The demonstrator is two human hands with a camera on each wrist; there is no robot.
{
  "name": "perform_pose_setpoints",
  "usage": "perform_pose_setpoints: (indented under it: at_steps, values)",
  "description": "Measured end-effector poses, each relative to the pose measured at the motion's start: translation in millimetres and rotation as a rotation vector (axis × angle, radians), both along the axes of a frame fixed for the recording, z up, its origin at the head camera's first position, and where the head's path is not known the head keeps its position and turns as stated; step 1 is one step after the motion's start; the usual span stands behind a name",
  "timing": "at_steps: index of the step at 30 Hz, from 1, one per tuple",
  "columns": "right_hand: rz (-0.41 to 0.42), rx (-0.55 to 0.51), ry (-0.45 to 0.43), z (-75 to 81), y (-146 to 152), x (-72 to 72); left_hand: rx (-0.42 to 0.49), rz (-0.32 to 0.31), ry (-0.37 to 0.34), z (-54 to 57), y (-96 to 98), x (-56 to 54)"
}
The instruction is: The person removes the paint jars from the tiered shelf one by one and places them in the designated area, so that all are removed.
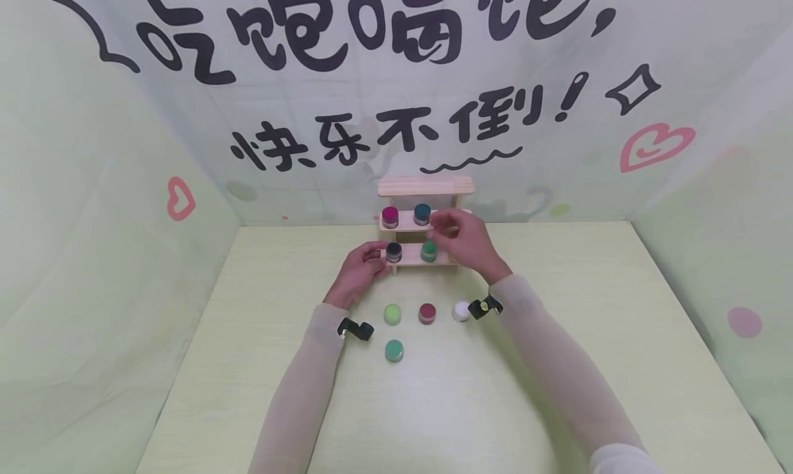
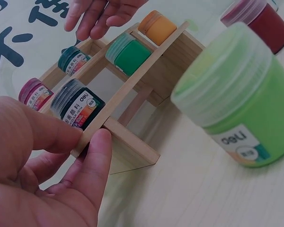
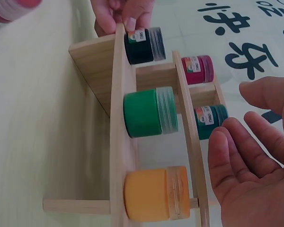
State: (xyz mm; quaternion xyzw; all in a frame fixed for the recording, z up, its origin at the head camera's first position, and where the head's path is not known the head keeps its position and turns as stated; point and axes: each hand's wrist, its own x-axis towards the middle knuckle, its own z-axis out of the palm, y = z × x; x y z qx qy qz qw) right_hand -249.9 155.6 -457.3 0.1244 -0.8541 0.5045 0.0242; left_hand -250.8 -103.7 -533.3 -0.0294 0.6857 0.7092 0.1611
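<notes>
A small stepped wooden shelf (image 1: 426,186) stands against the back cloth. My left hand (image 1: 358,271) pinches the left end of its lowest plank, beside a dark paint jar (image 2: 78,103). My right hand (image 1: 469,241) hovers by the middle plank, its fingers loosely bent with nothing between them. Its fingertips are close to a dark teal paint jar (image 3: 210,121); whether they touch it is unclear. A magenta paint jar (image 1: 389,217) sits left of the teal one. Along the lowest plank come a green paint jar (image 3: 149,111) and an orange paint jar (image 3: 156,194), which my right hand hides in the head view.
On the table (image 1: 279,267) before the shelf stand a light green jar (image 1: 392,314), a dark red jar (image 1: 427,314) and a white jar (image 1: 461,311), partly behind the right wrist camera. Closer in is a sea-green jar (image 1: 394,351). Printed cloth (image 1: 297,192) closes off the back and sides.
</notes>
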Motion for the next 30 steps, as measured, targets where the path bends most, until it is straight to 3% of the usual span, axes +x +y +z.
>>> perform_pose_setpoints:
  at_steps: [17, 30]
  values:
    - [-0.054, -0.002, -0.039, -1.4, -5.7, -28.1, 0.008, 0.007, -0.004, 0.7, 1.6, -0.8]
    - [-0.095, 0.05, -0.049, -1.2, -18.0, -32.3, 0.011, 0.002, 0.004, 0.1, -1.0, -1.0]
